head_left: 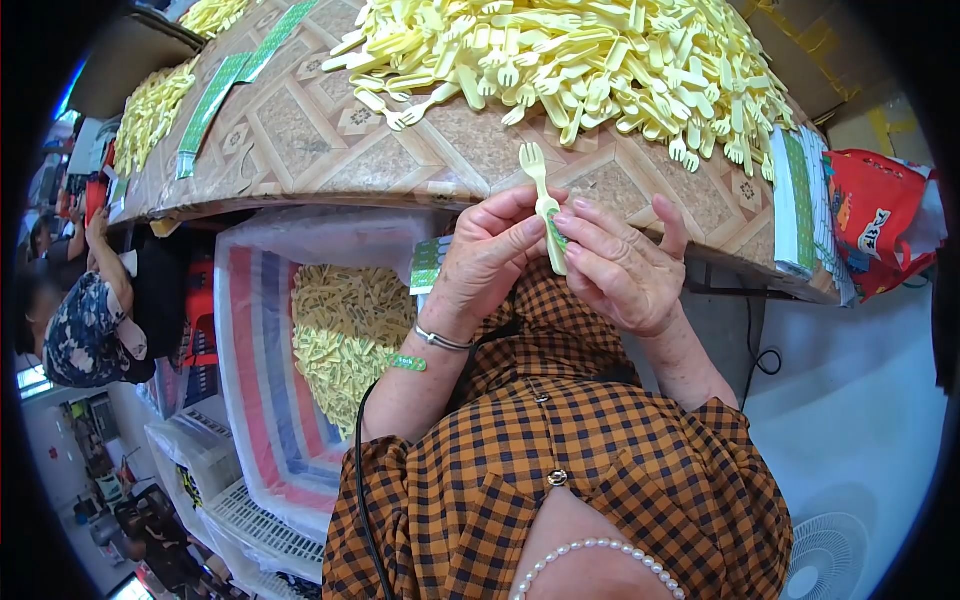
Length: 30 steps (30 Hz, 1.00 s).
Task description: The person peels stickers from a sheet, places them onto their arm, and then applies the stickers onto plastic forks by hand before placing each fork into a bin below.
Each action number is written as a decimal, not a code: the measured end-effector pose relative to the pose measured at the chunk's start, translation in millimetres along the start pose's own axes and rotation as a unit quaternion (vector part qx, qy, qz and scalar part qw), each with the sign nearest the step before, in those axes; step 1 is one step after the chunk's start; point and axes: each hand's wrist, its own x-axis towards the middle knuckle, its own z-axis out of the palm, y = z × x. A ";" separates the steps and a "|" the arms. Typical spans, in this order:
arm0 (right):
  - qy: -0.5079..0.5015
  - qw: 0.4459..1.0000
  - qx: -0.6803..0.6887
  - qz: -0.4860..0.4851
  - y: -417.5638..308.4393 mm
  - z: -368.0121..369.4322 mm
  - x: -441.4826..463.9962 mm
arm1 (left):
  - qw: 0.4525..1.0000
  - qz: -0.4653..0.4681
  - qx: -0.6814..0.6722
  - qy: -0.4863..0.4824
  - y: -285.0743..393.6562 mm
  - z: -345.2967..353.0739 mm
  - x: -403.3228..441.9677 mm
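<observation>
My left hand (pixel 490 250) is closed, its thumb and fingertips pinching a pale yellow plastic fork (pixel 534 168) by the handle, tines pointing away from me. The fingers of my right hand (pixel 630 262) close on the lower handle from the other side, over a small green sticker (pixel 556 230) there. Part of the sticker is hidden by my fingertips. Another green sticker (pixel 409 363) clings to my left forearm. Beyond my hands, a large heap of the same yellow forks (pixel 590 70) covers the patterned table (pixel 300 150).
Green sticker strips (pixel 210 115) lie on the table's left, and sticker sheets (pixel 795 200) hang at its right edge by a red bag (pixel 878 222). A striped, lined bin (pixel 265 350) holding many small pieces stands at my left. Another person (pixel 95 320) sits farther left.
</observation>
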 end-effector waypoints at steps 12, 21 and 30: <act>0.000 1.000 0.011 -0.003 1.3 3.8 -0.7 | 0.999 0.011 0.027 0.022 0.1 0.3 -1.0; -0.095 0.995 0.037 -0.004 -10.0 -3.6 -6.6 | 0.998 0.031 0.016 0.056 3.8 -8.8 -1.9; -0.090 0.990 0.094 0.058 -16.6 -15.0 -8.2 | 0.998 0.025 -0.028 0.042 11.8 -8.7 -3.9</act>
